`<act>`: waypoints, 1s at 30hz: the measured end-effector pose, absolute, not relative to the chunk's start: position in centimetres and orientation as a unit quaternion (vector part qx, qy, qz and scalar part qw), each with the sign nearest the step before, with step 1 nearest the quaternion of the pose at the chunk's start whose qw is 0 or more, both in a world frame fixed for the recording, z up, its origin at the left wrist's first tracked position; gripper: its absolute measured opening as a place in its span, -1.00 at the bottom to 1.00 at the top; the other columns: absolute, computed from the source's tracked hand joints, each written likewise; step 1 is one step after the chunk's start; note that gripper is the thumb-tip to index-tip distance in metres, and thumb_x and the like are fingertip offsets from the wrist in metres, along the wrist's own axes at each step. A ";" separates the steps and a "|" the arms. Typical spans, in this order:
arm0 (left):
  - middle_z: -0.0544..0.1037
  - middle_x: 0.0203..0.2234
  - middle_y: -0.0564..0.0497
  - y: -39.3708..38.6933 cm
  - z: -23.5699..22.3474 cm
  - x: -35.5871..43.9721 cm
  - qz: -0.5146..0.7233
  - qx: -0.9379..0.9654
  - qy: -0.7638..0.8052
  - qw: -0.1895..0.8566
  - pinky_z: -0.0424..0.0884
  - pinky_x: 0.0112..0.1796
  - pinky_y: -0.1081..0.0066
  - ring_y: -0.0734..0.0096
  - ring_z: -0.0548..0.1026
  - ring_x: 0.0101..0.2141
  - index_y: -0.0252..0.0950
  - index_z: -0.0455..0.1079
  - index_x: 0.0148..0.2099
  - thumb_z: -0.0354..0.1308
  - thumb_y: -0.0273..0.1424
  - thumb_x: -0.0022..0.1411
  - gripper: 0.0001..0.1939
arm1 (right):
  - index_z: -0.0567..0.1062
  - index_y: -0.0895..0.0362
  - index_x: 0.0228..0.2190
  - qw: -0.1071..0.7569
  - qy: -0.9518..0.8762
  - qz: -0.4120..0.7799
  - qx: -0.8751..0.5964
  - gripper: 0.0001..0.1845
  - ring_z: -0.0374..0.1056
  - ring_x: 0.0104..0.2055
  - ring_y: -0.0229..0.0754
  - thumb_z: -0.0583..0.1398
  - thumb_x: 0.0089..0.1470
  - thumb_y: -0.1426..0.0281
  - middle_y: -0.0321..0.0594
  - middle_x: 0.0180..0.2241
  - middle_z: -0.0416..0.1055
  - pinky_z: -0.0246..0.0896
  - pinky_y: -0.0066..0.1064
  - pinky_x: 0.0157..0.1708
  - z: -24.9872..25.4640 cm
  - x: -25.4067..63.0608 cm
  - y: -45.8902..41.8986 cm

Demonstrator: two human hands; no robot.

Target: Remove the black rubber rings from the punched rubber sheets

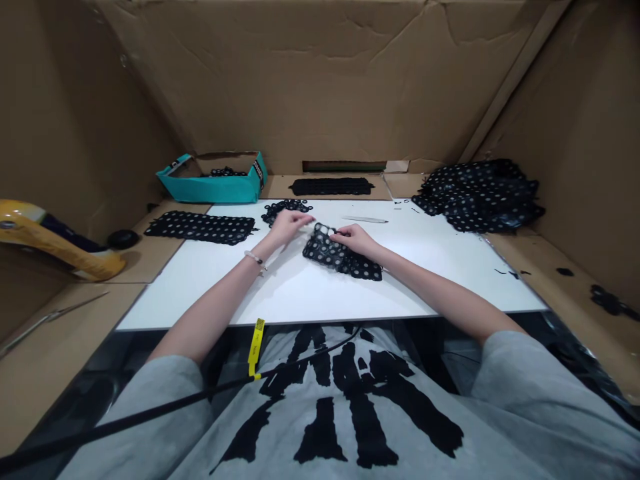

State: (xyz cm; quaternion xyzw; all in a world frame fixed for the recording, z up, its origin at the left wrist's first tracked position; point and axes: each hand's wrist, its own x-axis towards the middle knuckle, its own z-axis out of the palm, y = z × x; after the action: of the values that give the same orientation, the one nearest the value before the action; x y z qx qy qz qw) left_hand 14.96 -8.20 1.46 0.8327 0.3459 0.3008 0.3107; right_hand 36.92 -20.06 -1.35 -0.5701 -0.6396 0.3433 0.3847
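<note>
Reading my feed, the right hand (354, 240) pinches a black perforated rubber sheet (340, 257) mid-desk, fingers pressed together on its top corner. The left hand (289, 228) stretches its fingers toward that corner, contact unclear. White desk (440, 287) runs on to the near edge.

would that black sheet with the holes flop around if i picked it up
Probably floppy: the black sheet seems to bend where the right hand pinches it, and the pile of sheets slumps in soft folds. It likely feels light, being full of holes.
</note>
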 end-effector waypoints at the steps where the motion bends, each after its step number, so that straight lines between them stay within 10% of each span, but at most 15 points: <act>1: 0.66 -0.26 -0.08 -7.5 1.6 14.4 0.341 0.807 0.383 0.294 0.37 -0.12 0.23 0.12 0.53 -0.18 -0.27 0.64 -0.23 0.10 -0.20 0.28 -0.66 | 0.43 0.15 -0.61 0.378 -0.641 0.339 -0.576 -0.46 0.09 -0.49 -0.27 0.24 -0.09 -0.09 -0.35 -0.63 0.21 -0.03 -0.37 -0.42 -1.4 37.0 -20.1; 13: 0.38 0.14 -0.23 -6.1 1.1 12.2 0.334 0.790 0.511 0.056 0.06 0.08 -0.10 -0.25 0.13 0.12 -0.16 0.53 0.15 0.04 -0.24 0.37 -0.59 | 0.48 0.16 -0.55 0.383 -0.621 0.348 -0.589 -0.53 0.22 -0.43 -0.21 0.24 -0.07 -0.03 -0.28 -0.55 0.36 0.07 -0.37 -0.37 -1.3 36.8 -20.6; 30: 0.56 -0.42 -0.01 -9.6 1.4 15.3 0.230 0.839 0.284 0.402 0.37 -0.22 0.35 0.33 0.47 -0.34 -0.33 0.57 -0.18 0.37 -0.10 0.02 -0.57 | 0.53 0.17 -0.48 0.420 -0.640 0.355 -0.536 -0.48 0.25 -0.39 -0.19 0.23 -0.03 -0.07 -0.25 -0.49 0.44 0.10 -0.37 -0.34 -1.9 36.9 -20.2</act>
State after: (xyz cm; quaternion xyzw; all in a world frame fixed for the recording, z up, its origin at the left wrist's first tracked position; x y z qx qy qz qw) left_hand 15.32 -9.62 1.37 0.8394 0.2844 0.2300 0.4020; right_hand 36.93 -20.18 -1.89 -0.5363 -0.6404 0.3551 0.4197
